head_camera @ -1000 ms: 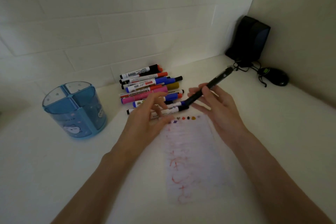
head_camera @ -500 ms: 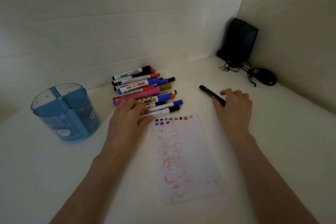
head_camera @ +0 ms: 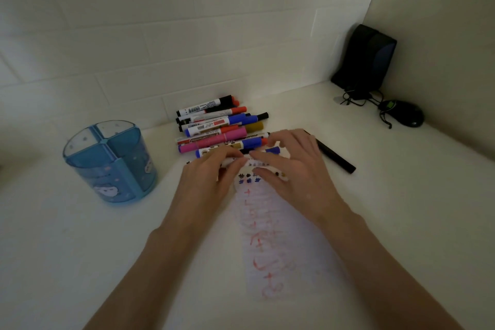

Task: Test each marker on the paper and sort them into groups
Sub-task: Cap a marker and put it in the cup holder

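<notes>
— Where has the black marker (head_camera: 338, 160) gone?
— The right grip (head_camera: 294, 177) has let it go; it now lies on the table (head_camera: 407, 201), to the right of the pile.
— And that grip?
— It moved left to the top edge of the paper (head_camera: 278, 225) and met the left grip (head_camera: 211, 181). Both now pinch one white-barrelled marker (head_camera: 250, 161).
</notes>
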`<control>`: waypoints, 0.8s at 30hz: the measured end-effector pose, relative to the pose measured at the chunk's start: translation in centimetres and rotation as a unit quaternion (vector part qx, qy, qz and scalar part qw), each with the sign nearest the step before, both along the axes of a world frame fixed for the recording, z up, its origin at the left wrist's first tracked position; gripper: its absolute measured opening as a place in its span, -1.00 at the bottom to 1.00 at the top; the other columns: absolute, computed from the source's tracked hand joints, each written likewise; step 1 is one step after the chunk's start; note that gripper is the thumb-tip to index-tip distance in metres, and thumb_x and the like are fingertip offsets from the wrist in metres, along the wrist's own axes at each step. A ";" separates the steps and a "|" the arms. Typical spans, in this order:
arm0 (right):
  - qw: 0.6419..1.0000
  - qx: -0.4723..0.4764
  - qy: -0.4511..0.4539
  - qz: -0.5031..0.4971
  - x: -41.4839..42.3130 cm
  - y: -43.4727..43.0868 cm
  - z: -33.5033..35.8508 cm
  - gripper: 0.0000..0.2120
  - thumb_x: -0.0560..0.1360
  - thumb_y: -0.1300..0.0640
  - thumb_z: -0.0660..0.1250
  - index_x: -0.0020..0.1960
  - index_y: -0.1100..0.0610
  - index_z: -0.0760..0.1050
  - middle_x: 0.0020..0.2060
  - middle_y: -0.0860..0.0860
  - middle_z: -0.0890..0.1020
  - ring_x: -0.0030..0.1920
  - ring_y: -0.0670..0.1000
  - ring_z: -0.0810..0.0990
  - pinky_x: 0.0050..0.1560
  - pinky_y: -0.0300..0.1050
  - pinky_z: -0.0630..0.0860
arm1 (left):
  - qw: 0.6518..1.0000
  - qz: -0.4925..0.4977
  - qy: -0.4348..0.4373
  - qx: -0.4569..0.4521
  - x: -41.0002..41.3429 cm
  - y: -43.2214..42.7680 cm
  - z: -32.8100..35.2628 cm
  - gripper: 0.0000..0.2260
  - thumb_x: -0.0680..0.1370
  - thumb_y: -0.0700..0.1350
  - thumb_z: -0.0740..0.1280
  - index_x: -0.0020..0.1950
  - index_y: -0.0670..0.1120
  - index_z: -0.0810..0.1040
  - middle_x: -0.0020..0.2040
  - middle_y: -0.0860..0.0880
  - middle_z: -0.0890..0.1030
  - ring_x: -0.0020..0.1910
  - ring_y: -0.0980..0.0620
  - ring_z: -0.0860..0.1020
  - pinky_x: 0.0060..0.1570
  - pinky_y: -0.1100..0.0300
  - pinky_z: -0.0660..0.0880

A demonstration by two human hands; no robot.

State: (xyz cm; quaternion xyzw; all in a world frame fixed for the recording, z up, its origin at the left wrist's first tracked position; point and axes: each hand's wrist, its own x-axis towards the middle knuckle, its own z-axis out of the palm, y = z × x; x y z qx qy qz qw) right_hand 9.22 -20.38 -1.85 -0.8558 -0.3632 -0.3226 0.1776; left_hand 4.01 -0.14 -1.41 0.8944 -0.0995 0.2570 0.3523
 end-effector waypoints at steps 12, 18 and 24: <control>0.789 0.431 0.424 0.105 -2.4 1.4 1.6 -0.88 0.64 0.23 0.37 0.05 0.31 0.58 -0.27 0.09 0.71 -0.35 -0.01 0.63 -0.30 -0.24 0.55 | 0.990 -0.114 0.081 0.005 -0.2 -0.7 -0.1 -0.56 0.53 0.25 0.19 0.27 0.06 0.58 0.01 0.17 0.64 -0.09 0.22 0.57 -0.10 0.39 0.40; 0.797 0.414 0.432 0.076 -2.5 1.6 1.4 -0.68 0.63 -0.01 0.39 -0.07 0.27 0.61 -0.38 0.08 0.64 -0.45 -0.06 0.50 -0.42 -0.26 0.44 | 0.981 -0.078 0.074 0.161 -0.7 -0.3 -0.1 -0.52 0.64 0.20 -0.08 0.23 -0.04 0.48 -0.08 0.04 0.63 -0.24 0.03 0.57 -0.23 0.13 0.49; 0.757 0.473 0.448 0.045 -1.4 0.5 2.2 -0.69 0.65 0.01 0.35 -0.18 0.12 0.67 -0.42 -0.01 0.59 -0.44 -0.10 0.46 -0.41 -0.28 0.41 | 0.984 -0.089 0.124 0.094 -0.9 0.0 -0.6 -0.65 0.65 0.23 -0.09 0.11 0.08 0.38 -0.30 0.14 0.47 -0.35 0.15 0.48 -0.31 0.28 0.34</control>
